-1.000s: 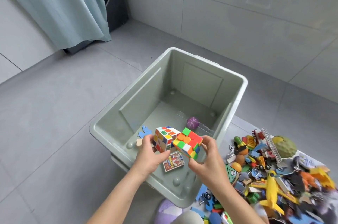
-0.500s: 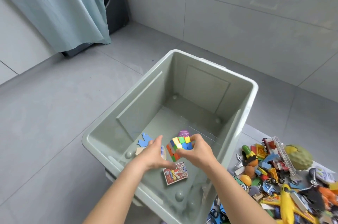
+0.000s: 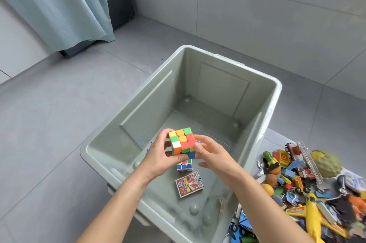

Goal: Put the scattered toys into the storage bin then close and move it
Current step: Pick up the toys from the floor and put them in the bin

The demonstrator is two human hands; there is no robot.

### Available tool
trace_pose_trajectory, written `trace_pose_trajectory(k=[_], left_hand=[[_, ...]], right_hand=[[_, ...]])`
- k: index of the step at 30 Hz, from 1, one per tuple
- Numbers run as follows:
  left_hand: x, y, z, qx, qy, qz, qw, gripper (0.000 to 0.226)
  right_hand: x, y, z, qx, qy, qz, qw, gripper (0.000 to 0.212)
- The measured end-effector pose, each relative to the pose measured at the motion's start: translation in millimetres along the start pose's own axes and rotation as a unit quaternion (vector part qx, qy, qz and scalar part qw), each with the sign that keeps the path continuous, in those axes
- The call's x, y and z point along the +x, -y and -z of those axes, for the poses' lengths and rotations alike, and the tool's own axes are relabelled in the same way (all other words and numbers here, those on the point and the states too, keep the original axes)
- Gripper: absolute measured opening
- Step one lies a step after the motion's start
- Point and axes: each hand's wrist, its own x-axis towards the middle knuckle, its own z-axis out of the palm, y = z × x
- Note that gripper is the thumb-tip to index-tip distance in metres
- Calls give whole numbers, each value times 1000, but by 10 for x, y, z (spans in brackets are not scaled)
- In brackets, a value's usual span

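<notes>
Item: bright puzzle cube, stickerless, with mixed faces of yellow, orange, green, red, white and blue. It was held in the air over the near half of the storage bin, above the bin floor and touching nothing but the two hands.

Left hand: it came in from the lower left with the forearm angled up toward the bin. The fingers were curled round the cube's left side and the thumb was set against its lower near edge. It gripped the cube.

Right hand: its forearm crossed the bin's near right rim. The thumb was pressed to the cube's right face and the fingers were curled behind and beneath it. It also gripped the cube, so the two hands faced each other with the cube between them.

Bin: pale green, open-topped, standing on grey floor tiles.

Bin contents:
- A second cube with white-edged squares lay on the floor, just below the hands.
- A red printed card box lay flat, nearer the camera.
- A purple ball and a blue piece were mostly hidden by the hands.

Outside the bin, to its right: a heap of toys, including a yellow plane and a green spiky fruit.

Background: a teal curtain.
</notes>
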Motion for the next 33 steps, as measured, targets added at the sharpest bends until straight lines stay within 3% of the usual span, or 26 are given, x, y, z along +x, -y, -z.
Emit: trace_pose_trajectory(k=[6, 9, 12, 15, 17, 19, 22, 24, 27, 31, 33], left_hand=[[-4, 57, -17, 133, -19, -13, 991, 58], [-11, 140, -95, 365, 56, 28, 929, 61], [-29, 211, -115, 463, 94, 48, 880, 71], [-57, 157, -160, 471, 50, -7, 881, 68], [-145, -43, -372, 421, -8, -42, 906, 60], [-313, -386, -787, 330, -32, -101, 938, 50], [-635, -746, -1654, 211, 78, -228, 947, 31], [-758, -610, -2231, 214, 217, -254, 918, 27], [-807, 112, -2787, 365, 364, -173, 839, 41], [-916, 1001, -2894, 534, 460, -111, 701, 49], [-963, 1185, -2886, 578, 470, -123, 656, 50]], right_hand=[[77, -97, -55, -72, -68, -24, 995, 24], [-165, -89, -39, -199, -146, 55, 967, 35], [-818, 19, 259, -145, -141, 144, 969, 39], [-1512, -299, 913, -159, -225, 49, 960, 32], [-1977, -806, 1386, -204, -312, -58, 926, 17], [-2439, -1382, 1737, -216, -364, -176, 889, 15], [-2938, -2053, 1914, -247, -334, -320, 851, 35], [-3057, -2312, 1853, -268, -288, -358, 847, 54], [-3014, -2534, 1698, -303, -239, -356, 851, 86], [-2834, -2713, 1609, -422, -214, -355, 806, 110], [-2763, -2766, 1624, -452, -221, -357, 787, 111]])
